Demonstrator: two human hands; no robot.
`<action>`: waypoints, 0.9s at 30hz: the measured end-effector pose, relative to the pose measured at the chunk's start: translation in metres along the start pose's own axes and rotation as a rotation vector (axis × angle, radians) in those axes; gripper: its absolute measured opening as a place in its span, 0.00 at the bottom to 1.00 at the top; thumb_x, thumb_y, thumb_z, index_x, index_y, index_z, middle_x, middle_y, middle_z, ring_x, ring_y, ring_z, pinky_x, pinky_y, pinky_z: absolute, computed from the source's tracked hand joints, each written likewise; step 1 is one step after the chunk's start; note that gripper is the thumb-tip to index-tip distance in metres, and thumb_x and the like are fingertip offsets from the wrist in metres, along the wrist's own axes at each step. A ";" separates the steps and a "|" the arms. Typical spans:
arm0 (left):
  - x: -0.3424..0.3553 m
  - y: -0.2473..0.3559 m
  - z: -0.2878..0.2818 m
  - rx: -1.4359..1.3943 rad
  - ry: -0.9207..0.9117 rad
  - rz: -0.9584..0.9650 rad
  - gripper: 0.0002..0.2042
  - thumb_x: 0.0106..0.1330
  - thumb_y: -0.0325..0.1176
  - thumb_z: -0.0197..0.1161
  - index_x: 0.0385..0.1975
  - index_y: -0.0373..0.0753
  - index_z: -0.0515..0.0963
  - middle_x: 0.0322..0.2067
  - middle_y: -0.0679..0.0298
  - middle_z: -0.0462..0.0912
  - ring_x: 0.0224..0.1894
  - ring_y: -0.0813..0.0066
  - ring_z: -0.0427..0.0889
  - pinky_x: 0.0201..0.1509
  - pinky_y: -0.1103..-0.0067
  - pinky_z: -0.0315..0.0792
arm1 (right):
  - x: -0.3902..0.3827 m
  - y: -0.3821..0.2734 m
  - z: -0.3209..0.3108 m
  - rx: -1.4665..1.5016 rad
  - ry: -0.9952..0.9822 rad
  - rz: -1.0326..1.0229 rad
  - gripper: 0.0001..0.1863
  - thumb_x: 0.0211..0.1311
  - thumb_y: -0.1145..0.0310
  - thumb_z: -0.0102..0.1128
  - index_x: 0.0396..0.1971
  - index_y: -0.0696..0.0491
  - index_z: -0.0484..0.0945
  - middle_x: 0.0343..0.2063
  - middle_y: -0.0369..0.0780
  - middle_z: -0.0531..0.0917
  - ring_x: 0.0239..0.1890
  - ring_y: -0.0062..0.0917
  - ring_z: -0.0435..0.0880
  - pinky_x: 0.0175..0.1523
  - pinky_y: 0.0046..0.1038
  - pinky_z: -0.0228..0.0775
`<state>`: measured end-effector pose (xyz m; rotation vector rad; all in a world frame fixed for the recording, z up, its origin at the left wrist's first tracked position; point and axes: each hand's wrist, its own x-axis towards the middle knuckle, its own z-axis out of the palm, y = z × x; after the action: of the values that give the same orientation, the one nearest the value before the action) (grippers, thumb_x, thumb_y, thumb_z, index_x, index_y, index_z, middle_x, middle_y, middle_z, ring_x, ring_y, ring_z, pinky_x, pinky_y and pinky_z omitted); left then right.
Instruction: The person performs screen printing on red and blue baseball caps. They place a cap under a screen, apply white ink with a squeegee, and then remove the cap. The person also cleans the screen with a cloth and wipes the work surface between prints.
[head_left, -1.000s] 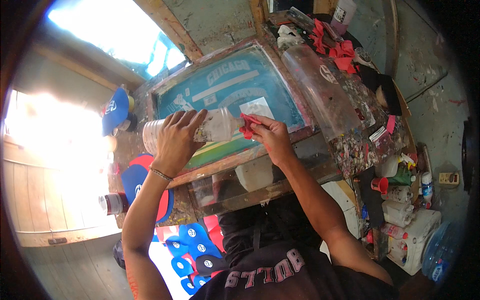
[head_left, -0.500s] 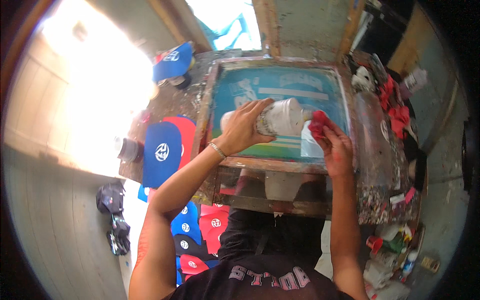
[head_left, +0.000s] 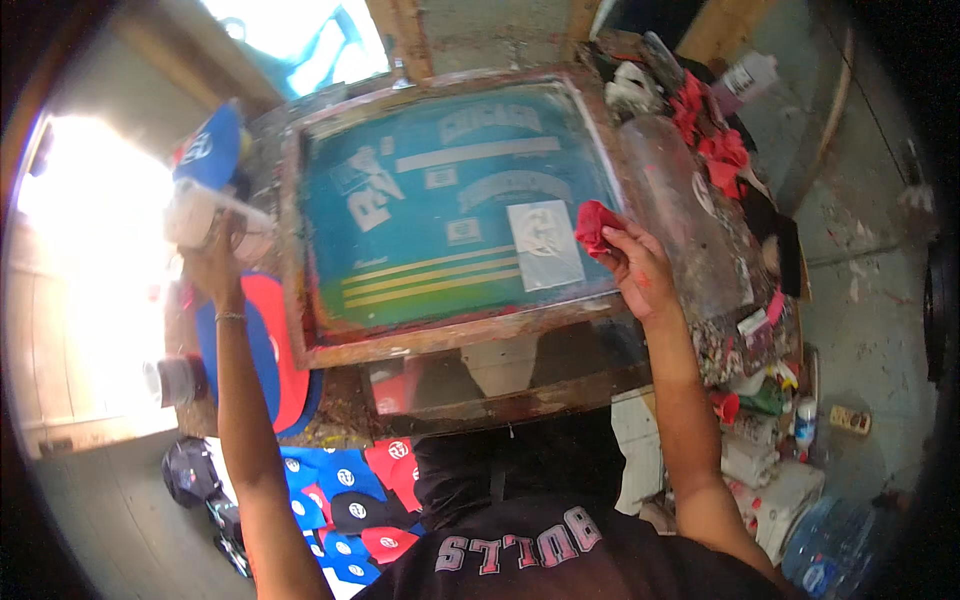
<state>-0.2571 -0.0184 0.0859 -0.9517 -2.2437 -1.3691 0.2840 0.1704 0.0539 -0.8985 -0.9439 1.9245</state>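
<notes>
At the left side of the bench my left hand [head_left: 212, 262] is closed round a white plastic bottle [head_left: 188, 222], which is smeared by motion. Pinched in the fingers of my right hand [head_left: 641, 272] is a crumpled red rag [head_left: 594, 226], held over the right edge of the screen-printing frame [head_left: 450, 345]. The frame has wooden sides and a blue-green mesh [head_left: 410, 235] with pale stencil shapes and yellow stripes. A small whitish rectangular patch [head_left: 545, 245] sits on the mesh beside the rag.
Blue and red cap panels [head_left: 290, 345] lie left of the frame, near a jar [head_left: 170, 381]. A blue cap piece [head_left: 213, 145] stands behind. More printed panels [head_left: 350, 510] are spread below the bench. Red rags [head_left: 722, 155] and a bottle [head_left: 745, 82] crowd the right side.
My left hand has carried the bottle away from the rag, off the mesh to the far left. My right hand still holds the rag near the frame's right side. The view has shifted.
</notes>
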 end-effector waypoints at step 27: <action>-0.241 0.179 0.003 -0.009 -0.839 0.420 0.20 0.54 0.37 0.75 0.44 0.35 0.81 0.38 0.56 0.78 0.45 0.53 0.75 0.51 0.62 0.68 | 0.070 0.006 0.010 -1.413 -0.454 -0.628 0.09 0.61 0.69 0.66 0.40 0.52 0.89 0.39 0.47 0.86 0.43 0.45 0.85 0.51 0.39 0.78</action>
<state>0.0399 -0.0485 0.0568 -2.1549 -2.3189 -0.8656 0.2431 0.2258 0.0365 -0.6688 -2.5851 0.7056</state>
